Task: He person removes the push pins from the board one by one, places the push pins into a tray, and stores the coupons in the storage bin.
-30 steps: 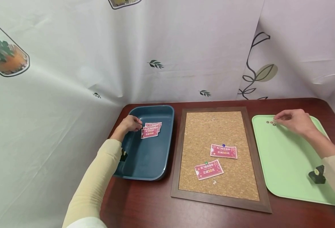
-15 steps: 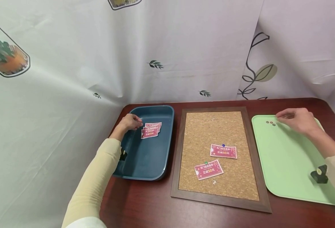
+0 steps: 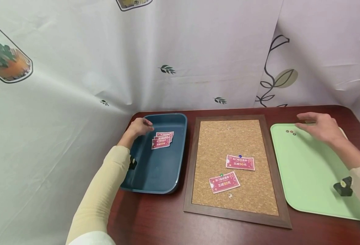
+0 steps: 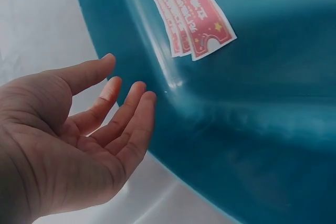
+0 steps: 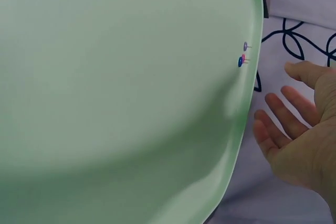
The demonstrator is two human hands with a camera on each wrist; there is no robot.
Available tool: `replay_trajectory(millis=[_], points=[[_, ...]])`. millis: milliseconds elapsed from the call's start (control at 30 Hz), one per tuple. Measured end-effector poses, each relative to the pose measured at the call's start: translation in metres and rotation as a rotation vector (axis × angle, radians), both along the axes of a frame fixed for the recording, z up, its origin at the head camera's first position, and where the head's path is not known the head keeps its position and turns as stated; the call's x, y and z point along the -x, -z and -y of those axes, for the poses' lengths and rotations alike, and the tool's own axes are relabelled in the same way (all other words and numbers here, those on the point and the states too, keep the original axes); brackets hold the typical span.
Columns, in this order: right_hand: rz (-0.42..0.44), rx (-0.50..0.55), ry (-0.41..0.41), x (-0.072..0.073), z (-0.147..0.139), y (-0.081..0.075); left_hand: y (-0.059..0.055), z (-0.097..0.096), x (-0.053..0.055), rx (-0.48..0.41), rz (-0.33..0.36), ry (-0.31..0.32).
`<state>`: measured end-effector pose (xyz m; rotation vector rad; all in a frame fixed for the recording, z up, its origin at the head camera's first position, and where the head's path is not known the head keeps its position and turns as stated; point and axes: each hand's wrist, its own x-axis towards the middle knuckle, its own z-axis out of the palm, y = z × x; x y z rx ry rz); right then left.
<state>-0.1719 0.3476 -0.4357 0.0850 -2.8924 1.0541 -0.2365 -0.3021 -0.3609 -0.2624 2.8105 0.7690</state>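
My left hand [image 3: 140, 126] hovers over the far left side of a dark blue plastic tub [image 3: 158, 173]. Its fingers are loosely bent and apart, with nothing in them. Several overlapping pink paper coupons [image 3: 160, 143] lie in the tub beyond the fingertips. Over the far edge of a light green tray [image 3: 308, 183] is my right hand [image 3: 317, 127], thumb and fingers spread and holding nothing. Close to its fingertips, three small pushpins [image 3: 291, 131] lie on the tray; the right wrist view shows a purple pushpin [image 5: 245, 46], a blue pushpin [image 5: 240, 62] and a pink one.
Between tub and tray lies a wood-framed cork board [image 3: 216, 139]. One coupon [image 3: 240, 163] hangs there by a blue pushpin [image 3: 240, 156], another coupon [image 3: 224, 183] by a green pushpin [image 3: 221, 175]. A printed white curtain [image 3: 192, 51] stands behind the dark red table [image 3: 204, 228].
Both hands have lifted a little and their fingers have parted from a closed pinch pose. The right hand has drawn slightly away from the pushpins. Coupons and board look unchanged.
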Motion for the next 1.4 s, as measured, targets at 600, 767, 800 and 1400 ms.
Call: replay_trajectory(millis=[600,767,800,1400], points=[[0.016,0.043,-0.016,0.0,0.02,-0.012,-0.02,-0.029,0.004,0.026,-0.096,0.035],[0.003,0.039,-0.021,0.0,0.025,-0.014,-0.026,-0.042,0.006,0.025,-0.123,0.075],[0.005,0.039,-0.022,0.0,0.027,-0.014,-0.027,-0.046,0.006,0.024,-0.129,0.086],[0.109,0.075,-0.098,-0.003,0.054,-0.027,-0.033,-0.115,0.003,-0.048,-0.144,0.225]])
